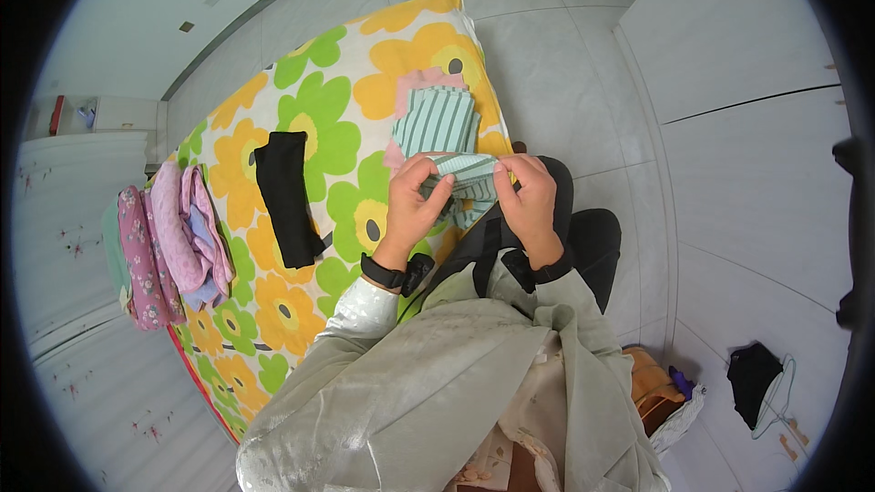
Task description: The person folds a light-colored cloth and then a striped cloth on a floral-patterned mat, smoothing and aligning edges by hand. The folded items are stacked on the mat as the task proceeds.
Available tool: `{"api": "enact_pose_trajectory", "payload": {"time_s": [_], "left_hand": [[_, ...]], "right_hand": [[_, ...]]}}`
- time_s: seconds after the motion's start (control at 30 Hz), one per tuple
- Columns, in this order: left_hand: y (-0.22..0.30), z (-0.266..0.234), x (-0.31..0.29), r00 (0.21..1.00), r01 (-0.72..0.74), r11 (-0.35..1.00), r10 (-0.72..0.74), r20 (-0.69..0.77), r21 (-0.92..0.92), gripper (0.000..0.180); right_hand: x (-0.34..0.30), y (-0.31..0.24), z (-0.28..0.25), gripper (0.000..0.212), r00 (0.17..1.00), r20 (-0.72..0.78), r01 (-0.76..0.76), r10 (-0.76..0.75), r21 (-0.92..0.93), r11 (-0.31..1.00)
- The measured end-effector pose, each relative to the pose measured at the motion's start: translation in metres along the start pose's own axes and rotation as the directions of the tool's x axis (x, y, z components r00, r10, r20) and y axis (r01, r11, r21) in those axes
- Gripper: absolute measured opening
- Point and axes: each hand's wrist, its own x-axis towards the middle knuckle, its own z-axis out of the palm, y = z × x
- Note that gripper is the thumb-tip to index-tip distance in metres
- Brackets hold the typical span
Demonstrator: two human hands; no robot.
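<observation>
My left hand (416,205) and my right hand (529,200) pinch the banded edge of a mint-green garment with dark stripes (465,164), each at one end of the edge. The band is stretched between them, and the rest of the garment hangs below, partly hidden by my fingers. Just beyond my hands lies more mint striped cloth (436,123), on top of a pink cloth (415,82). Whether the two striped parts are one piece I cannot tell. A folded black garment (290,200) rests on the bed to the left.
The flower-patterned bed cover (314,118) spreads out ahead and to the left. Folded pink floral clothes (173,237) are piled at its left edge. White cabinet doors (756,164) rise at the right, with a black item on a hanger (756,383) low down. An orange container (654,387) stands near it.
</observation>
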Motion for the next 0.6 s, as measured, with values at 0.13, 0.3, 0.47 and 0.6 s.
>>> {"api": "enact_pose_trajectory", "payload": {"time_s": [0.13, 0.3, 0.47, 0.6], "left_hand": [[-0.004, -0.001, 0.000, 1.000, -0.011, 0.999, 0.011, -0.002, 0.039, 0.012], [-0.003, -0.008, -0.001, 0.942, 0.333, 0.857, -0.316, 0.108, -0.393, 0.008], [0.004, -0.013, 0.001, 0.917, 0.388, 0.837, -0.309, 0.253, -0.385, 0.007], [0.008, -0.008, 0.003, 0.929, 0.349, 0.832, -0.248, 0.275, -0.430, 0.017]], "right_hand": [[-0.005, 0.010, -0.003, 0.009, 0.968, 0.140, -0.243, 0.208, 0.325, 0.914], [-0.001, 0.004, -0.009, 0.015, 0.820, 0.265, -0.547, 0.508, 0.624, 0.558], [0.003, -0.014, -0.013, 0.031, 0.883, 0.365, -0.469, 0.294, 0.684, 0.559], [0.004, -0.008, -0.014, 0.031, 0.755, 0.602, -0.615, 0.259, 0.515, 0.597]]}}
